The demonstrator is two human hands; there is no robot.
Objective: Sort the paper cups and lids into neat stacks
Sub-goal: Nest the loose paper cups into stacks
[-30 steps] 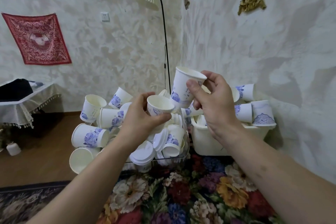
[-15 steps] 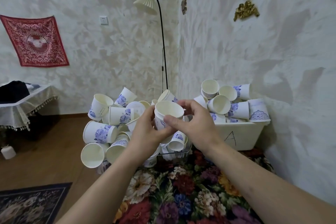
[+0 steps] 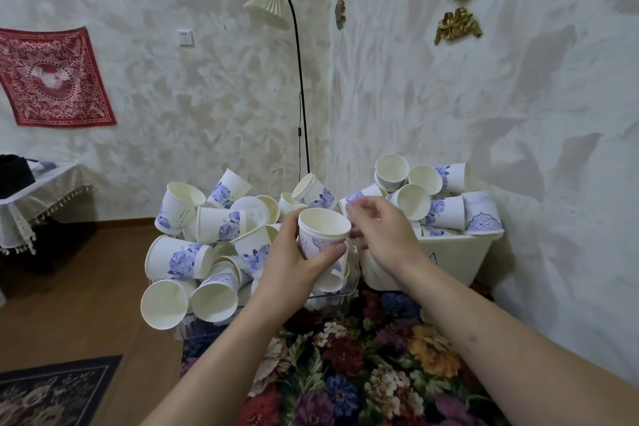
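Observation:
My left hand [image 3: 294,264] grips a short stack of nested white paper cups [image 3: 323,230], held upright above a clear tray [image 3: 340,294]. Just right of the stack, my right hand [image 3: 382,235] hovers with loosely curled fingers and holds nothing. A jumble of white cups with blue flower prints [image 3: 207,235] fills the tray to the left, most lying on their sides. A flat white lid [image 3: 252,211] lies among them. More cups [image 3: 432,199] are heaped on a white bin [image 3: 449,261] at the right.
The tray and bin stand on a floral tablecloth [image 3: 363,356] against the right wall. A black floor lamp [image 3: 299,86] rises behind the pile. Wooden floor [image 3: 86,304], a dark rug [image 3: 52,387] and a cloth-covered side table [image 3: 38,190] lie to the left.
My right hand brought its raised cup down into the cup in my left hand, then let go and drew slightly right. The left hand now holds the nested cups.

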